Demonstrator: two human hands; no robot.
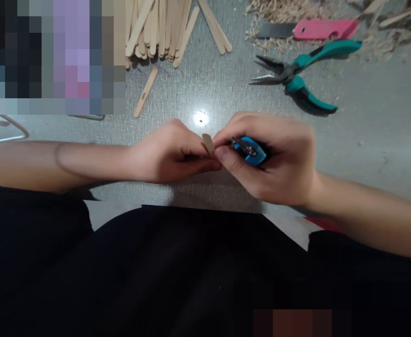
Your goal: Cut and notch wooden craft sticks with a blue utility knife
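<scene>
Both hands meet over the grey table, near its front edge. My left hand (172, 152) is closed, pinching a wooden craft stick (209, 144) between thumb and fingers; only a short end of the stick shows. Opposite it, my right hand (278, 157) is closed around a blue tool (256, 150) with a dark metal part at its end. The tool's exact kind is hidden by the palm. Right thumb and forefinger tips also touch the stick, or come very close to it.
Beyond my hands lies a craft stick with a slot (145, 92), below a pile of craft sticks (156, 32). To the right are open green-handled pliers (291, 75), a pink-handled cutter (324, 29) and wood shavings (275, 9). A blurred-out patch covers the upper left.
</scene>
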